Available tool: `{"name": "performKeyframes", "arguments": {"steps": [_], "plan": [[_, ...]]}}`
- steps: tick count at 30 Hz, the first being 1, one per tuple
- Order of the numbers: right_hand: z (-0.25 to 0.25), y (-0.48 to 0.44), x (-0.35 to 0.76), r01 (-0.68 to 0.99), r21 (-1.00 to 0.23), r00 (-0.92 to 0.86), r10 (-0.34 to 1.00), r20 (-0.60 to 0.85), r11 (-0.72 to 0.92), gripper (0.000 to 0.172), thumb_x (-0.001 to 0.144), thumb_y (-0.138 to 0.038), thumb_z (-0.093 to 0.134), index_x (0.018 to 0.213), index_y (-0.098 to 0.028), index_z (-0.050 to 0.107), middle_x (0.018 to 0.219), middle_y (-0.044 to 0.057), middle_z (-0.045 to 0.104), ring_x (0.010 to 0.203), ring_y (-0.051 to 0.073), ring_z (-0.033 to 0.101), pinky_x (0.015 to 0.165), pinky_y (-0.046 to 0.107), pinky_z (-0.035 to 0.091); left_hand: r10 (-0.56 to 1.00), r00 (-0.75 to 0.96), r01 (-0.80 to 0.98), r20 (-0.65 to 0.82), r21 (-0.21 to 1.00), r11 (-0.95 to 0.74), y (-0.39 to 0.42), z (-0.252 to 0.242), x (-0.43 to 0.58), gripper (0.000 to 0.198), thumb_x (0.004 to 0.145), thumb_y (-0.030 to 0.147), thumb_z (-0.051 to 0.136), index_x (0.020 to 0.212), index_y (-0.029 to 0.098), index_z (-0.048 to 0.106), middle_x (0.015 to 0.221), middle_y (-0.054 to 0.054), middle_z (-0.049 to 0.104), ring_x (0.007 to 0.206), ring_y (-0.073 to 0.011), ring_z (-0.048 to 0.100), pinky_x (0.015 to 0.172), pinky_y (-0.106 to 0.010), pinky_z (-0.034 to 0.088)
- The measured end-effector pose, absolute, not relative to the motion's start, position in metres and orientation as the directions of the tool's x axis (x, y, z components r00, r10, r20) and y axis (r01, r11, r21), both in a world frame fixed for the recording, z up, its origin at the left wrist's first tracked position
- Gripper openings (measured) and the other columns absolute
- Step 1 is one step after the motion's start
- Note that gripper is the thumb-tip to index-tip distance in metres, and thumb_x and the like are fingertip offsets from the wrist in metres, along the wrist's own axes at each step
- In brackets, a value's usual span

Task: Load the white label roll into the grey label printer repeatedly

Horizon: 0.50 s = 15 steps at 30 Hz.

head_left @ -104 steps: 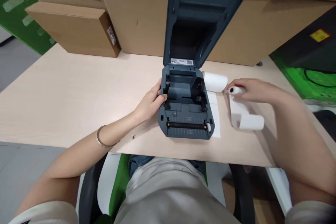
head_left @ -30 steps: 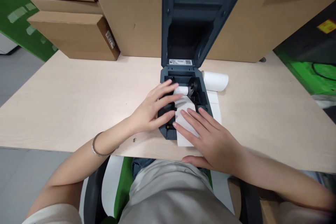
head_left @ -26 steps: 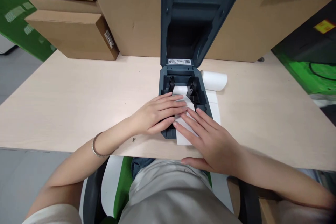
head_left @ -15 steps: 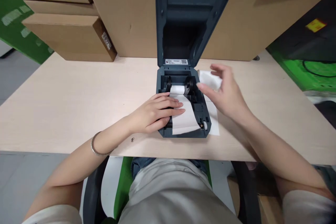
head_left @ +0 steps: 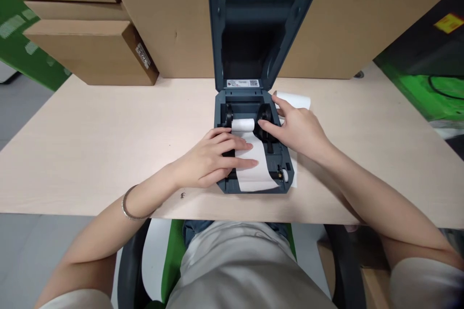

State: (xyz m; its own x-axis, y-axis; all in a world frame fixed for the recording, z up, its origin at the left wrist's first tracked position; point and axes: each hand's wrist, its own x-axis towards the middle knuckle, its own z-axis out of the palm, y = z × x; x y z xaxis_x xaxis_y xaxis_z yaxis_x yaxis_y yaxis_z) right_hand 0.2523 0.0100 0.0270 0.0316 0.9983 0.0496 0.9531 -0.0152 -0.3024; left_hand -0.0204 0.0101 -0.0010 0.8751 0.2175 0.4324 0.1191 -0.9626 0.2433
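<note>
Bracelet (head_left: 127,208) on the left wrist, over the near edge of the table (head_left: 90,145)

Left hand (head_left: 212,158) lies flat on the near-left part of the label printer (head_left: 226,184). Fingers are straight and close together, pressing the paper strip (head_left: 258,176) onto the printer bed, fingertips about mid-strip

The strip runs from the paper roll (head_left: 242,124) to the printer's near lip and sits slightly skewed to the right

A white sheet (head_left: 294,176) pokes out from under the printer's near-right corner

Right hand (head_left: 300,130) is on the printer's right side, fingers loosely spread and gripping nothing. One fingertip touches the black right-hand roll holder (head_left: 264,115), and another rests on the far-right rim

The roll sits between the two holders in the far part of the bay

A spare paper roll (head_left: 300,101) lies on the table just right of the printer, partly hidden by the right hand

Printer lid (head_left: 253,14) stands fully open and upright

Cardboard boxes (head_left: 170,24) are stacked along the far edge, with a smaller box (head_left: 90,48) far left
</note>
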Motion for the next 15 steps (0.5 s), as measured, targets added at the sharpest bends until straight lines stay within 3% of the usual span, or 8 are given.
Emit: {"name": "performKeyframes", "arguments": {"steps": [5,10,13,15], "plan": [[0.025,0.013,0.25,0.96,-0.28,0.028,0.997,0.068,-0.008,0.084,0.093,-0.063,0.067,0.165,-0.023,0.051,0.106,0.011,0.083,0.103,0.04,0.079,0.084,0.047,0.061,0.204,0.872,0.091,0.445,0.261,-0.961,0.011,-0.001,-0.019,0.047,0.105,0.018,0.041,0.141,0.027,0.069,0.145,-0.011,0.07,0.139,-0.0259,0.064,0.128,-0.049,0.04],[0.029,0.007,0.249,0.963,-0.271,0.018,0.999,0.048,-0.004,0.085,0.097,-0.072,0.058,0.165,-0.022,0.05,0.104,0.012,0.082,0.102,0.04,0.078,0.085,0.05,0.059,0.194,0.851,0.105,0.488,0.203,-0.974,0.013,-0.004,-0.018,0.046,0.106,0.019,0.04,0.139,0.028,0.07,0.145,-0.01,0.072,0.142,-0.0261,0.065,0.127,-0.049,0.045],[0.035,0.007,0.255,0.943,-0.332,0.043,0.982,0.182,0.021,0.065,0.104,-0.07,0.047,0.143,-0.022,0.068,0.116,0.013,0.079,0.101,0.036,0.076,0.094,0.053,0.056,0.116,0.823,0.081,0.556,0.087,-0.993,0.009,-0.008,-0.018,0.046,0.112,0.04,0.037,0.137,0.023,0.072,0.14,-0.012,0.076,0.14,-0.029,0.066,0.126,-0.051,0.049],[0.042,0.019,0.266,0.91,-0.408,0.099,0.921,0.376,0.068,0.055,0.105,-0.063,0.049,0.133,-0.02,0.07,0.129,0.015,0.074,0.105,0.033,0.075,0.1,0.052,0.055,0.013,0.8,0.045,0.599,-0.037,-0.998,0.003,-0.011,-0.015,0.063,0.112,0.06,0.034,0.136,0.016,0.073,0.132,-0.013,0.079,0.134,-0.0288,0.07,0.126,-0.05,0.051]]}}
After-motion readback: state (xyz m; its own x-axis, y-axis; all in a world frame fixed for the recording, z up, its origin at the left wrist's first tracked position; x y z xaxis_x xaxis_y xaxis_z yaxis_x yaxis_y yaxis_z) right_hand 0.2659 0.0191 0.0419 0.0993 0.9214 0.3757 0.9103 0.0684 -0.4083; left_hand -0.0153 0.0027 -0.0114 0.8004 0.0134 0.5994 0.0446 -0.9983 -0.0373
